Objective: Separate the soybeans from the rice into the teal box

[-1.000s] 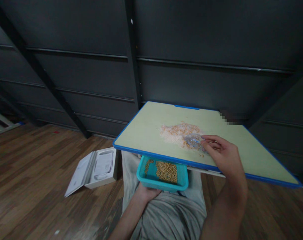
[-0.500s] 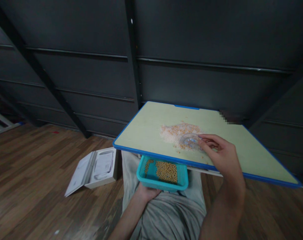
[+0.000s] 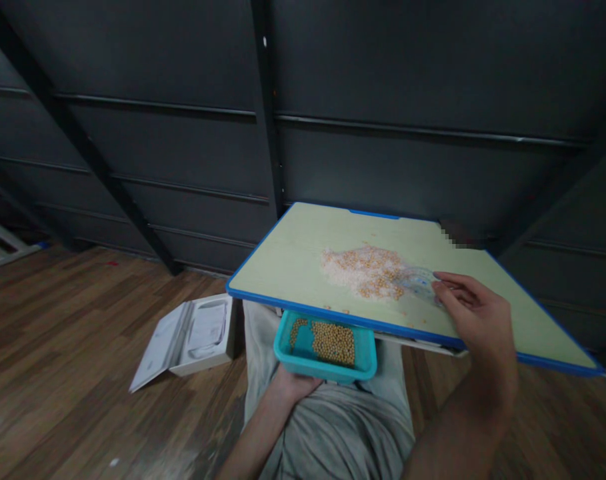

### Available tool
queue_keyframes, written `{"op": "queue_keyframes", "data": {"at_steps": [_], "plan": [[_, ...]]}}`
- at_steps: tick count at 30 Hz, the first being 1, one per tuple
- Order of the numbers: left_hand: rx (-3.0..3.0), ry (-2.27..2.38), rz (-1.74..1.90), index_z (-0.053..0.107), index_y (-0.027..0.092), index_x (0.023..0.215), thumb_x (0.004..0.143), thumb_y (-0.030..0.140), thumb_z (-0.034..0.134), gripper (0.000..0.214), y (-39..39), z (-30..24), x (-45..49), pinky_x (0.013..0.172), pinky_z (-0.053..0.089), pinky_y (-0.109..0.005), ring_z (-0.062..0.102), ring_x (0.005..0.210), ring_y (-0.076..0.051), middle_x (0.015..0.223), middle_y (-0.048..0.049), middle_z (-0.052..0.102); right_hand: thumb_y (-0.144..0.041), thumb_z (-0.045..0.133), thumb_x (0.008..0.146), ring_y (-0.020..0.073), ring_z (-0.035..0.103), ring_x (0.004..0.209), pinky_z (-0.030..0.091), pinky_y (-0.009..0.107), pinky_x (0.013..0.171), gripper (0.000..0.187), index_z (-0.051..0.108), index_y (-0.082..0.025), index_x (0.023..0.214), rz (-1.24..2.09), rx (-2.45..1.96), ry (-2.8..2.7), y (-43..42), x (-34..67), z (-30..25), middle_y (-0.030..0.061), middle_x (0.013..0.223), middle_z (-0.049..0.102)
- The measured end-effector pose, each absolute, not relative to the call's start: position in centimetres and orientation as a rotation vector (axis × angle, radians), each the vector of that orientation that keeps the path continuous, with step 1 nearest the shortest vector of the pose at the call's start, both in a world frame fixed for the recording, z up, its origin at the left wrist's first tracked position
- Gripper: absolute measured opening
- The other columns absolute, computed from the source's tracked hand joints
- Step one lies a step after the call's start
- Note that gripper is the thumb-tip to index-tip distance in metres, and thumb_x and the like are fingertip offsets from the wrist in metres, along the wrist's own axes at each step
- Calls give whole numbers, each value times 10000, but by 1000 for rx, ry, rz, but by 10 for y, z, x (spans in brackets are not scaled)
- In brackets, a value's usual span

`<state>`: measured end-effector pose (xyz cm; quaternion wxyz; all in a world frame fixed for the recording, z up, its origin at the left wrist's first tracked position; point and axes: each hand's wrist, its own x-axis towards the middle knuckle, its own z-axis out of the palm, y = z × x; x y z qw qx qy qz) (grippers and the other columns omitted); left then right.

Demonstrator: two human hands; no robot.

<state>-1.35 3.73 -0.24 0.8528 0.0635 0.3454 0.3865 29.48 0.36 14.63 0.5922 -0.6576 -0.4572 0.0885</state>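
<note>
My right hand (image 3: 475, 308) pinches the edge of a clear round plastic piece (image 3: 419, 280), cup- or lid-like; its exact kind is hard to make out. This piece lies low over the right end of a pile of white rice-like grains mixed with yellow beans (image 3: 365, 269). The pile rests on a pale yellow board with a blue rim (image 3: 283, 257). Below the board's near edge, a teal plastic tray (image 3: 310, 369) on my lap holds round tan beans (image 3: 334, 343). My left hand (image 3: 293, 385) supports the tray from its near side, fingers hidden beneath it.
An open white box (image 3: 205, 360) with papers inside stands on the wooden floor (image 3: 83, 320) to the left. Dark metal panels (image 3: 183, 147) rise behind the board. A few stray beans lie near the board's front edge.
My right hand has moved right with the clear plastic piece, from over the pile's front to its right end. More yellow beans show at the pile's front right. My left hand and the tray stay put.
</note>
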Motion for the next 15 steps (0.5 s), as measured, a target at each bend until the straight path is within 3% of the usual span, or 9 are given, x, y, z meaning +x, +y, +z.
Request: {"op": "queue_keyframes", "data": {"at_steps": [7, 15], "plan": [[199, 718, 785, 826, 232, 1021, 645, 494, 916, 467, 37, -9, -14, 1208, 564, -558, 745, 1340, -419, 1085, -124, 909, -473, 848, 812, 233, 736, 738, 584, 371, 709, 344, 852, -205, 1027, 232, -1508, -1147, 5, 288, 149, 67, 844, 802], [205, 738, 782, 821, 246, 963, 640, 503, 892, 419, 37, -6, -14, 1237, 540, -519, 728, 1368, -409, 1042, -130, 906, -439, 829, 843, 236, 735, 730, 583, 375, 693, 290, 858, -209, 1017, 249, -1446, -1280, 9, 273, 157, 80, 880, 826]]}}
